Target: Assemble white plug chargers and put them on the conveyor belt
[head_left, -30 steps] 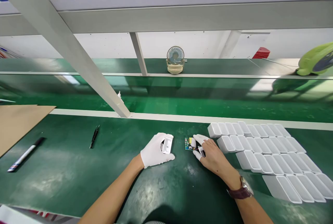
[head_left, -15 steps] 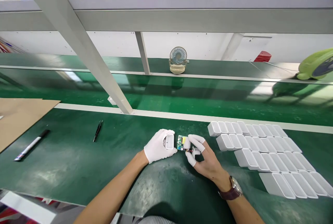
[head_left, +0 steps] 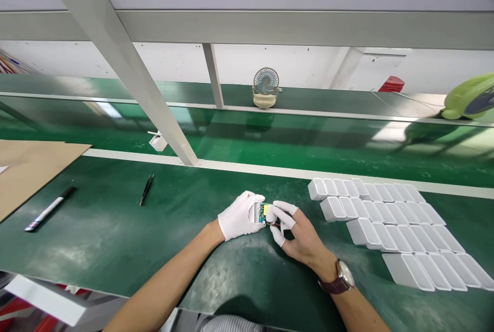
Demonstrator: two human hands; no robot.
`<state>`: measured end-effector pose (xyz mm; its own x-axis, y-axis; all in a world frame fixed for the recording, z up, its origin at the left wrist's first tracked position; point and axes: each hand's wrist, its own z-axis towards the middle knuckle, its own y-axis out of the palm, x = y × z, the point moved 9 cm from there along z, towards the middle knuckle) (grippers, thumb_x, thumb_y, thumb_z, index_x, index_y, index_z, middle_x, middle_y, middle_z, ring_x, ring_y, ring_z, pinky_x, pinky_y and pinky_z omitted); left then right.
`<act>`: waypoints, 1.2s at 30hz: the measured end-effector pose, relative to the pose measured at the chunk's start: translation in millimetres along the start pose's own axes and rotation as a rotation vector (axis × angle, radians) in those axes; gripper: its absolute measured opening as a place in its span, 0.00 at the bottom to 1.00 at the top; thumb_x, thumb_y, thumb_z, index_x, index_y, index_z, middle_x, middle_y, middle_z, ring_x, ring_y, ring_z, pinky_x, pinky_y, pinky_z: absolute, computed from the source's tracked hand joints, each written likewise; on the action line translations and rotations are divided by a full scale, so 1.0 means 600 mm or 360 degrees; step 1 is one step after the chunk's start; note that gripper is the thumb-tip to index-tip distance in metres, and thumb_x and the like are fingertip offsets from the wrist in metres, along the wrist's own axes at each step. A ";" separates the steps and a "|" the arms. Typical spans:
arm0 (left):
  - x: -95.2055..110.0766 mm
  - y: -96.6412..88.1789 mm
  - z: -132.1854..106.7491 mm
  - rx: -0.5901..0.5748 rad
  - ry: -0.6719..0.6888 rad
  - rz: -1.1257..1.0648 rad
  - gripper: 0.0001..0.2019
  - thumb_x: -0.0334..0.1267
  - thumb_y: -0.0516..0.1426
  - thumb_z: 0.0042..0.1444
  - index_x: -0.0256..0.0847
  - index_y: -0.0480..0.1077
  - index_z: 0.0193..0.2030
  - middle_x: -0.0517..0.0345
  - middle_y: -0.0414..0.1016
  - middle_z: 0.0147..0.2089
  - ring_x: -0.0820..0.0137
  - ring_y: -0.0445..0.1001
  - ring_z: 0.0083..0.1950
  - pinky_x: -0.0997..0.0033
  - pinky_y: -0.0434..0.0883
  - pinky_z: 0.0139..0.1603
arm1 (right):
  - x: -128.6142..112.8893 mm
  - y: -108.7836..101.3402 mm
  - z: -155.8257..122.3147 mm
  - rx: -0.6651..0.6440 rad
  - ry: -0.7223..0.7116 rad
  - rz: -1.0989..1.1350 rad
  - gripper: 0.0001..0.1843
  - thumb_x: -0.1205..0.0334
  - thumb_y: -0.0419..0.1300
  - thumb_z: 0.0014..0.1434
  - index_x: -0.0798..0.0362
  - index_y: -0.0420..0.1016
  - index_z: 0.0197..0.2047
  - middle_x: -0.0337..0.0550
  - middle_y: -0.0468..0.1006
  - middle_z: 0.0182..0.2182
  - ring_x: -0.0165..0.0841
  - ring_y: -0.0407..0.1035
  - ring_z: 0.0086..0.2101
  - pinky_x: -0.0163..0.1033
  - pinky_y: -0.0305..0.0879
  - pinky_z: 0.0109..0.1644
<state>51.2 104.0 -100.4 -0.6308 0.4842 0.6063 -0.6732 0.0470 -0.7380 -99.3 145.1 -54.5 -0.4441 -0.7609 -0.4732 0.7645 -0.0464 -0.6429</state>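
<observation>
My left hand point(head_left: 239, 217), in a white glove, is closed around a small white plastic casing point(head_left: 256, 213) above the green bench. My right hand point(head_left: 293, 231), with white finger cots and a wristwatch, pinches a small green circuit board point(head_left: 264, 212) whose end sits in the mouth of the casing. A red wire and a small white part hang under the board by my right fingers. Rows of several empty white casings point(head_left: 389, 224) lie on the bench to the right of my hands.
A black tweezers point(head_left: 146, 189) and a marker pen point(head_left: 49, 209) lie on the left of the green bench point(head_left: 116, 239), near a brown cardboard sheet point(head_left: 27, 167). A slanted grey frame post point(head_left: 127, 74) stands ahead. A small fan point(head_left: 266, 87) sits on the far shelf.
My right hand has brought the circuit board leftward to the casing, and the board's end has entered its opening. My left hand has stayed closed on the casing.
</observation>
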 end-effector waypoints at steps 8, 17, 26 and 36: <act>0.013 0.003 0.002 -0.0129 0.0019 0.0034 0.31 0.45 0.65 0.47 0.41 0.64 0.57 0.49 0.71 0.48 0.60 0.71 0.51 0.58 0.74 0.52 | -0.002 0.003 0.003 -0.0097 -0.0016 -0.0057 0.33 0.70 0.59 0.61 0.48 0.58 0.68 0.53 0.68 0.57 0.42 0.69 0.51 0.50 0.74 0.51; 0.020 0.005 0.003 -0.0177 0.0019 0.0068 0.31 0.46 0.66 0.48 0.40 0.64 0.58 0.47 0.70 0.48 0.59 0.71 0.51 0.59 0.74 0.52 | -0.003 0.014 0.002 -0.0181 -0.0018 -0.0093 0.35 0.71 0.59 0.60 0.48 0.56 0.69 0.54 0.67 0.56 0.44 0.67 0.50 0.52 0.72 0.51; 0.021 0.008 0.005 -0.0214 0.0007 0.0054 0.31 0.45 0.65 0.48 0.42 0.64 0.58 0.47 0.71 0.50 0.57 0.70 0.54 0.55 0.73 0.54 | 0.000 0.019 0.001 -0.0217 0.0000 -0.0096 0.34 0.70 0.58 0.61 0.50 0.56 0.69 0.54 0.67 0.56 0.43 0.67 0.50 0.51 0.72 0.52; 0.023 0.007 0.001 -0.0152 0.0085 0.0057 0.29 0.45 0.64 0.49 0.41 0.64 0.57 0.47 0.70 0.49 0.59 0.71 0.52 0.58 0.74 0.52 | -0.013 0.018 0.005 -0.0221 -0.0060 -0.0156 0.32 0.71 0.58 0.60 0.52 0.57 0.67 0.56 0.67 0.55 0.44 0.67 0.50 0.52 0.71 0.52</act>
<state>39.4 110.5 -94.7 -0.6306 0.5330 0.5641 -0.6090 0.1107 -0.7854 -86.2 148.6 -56.0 -0.4931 -0.7812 -0.3829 0.6456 -0.0335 -0.7629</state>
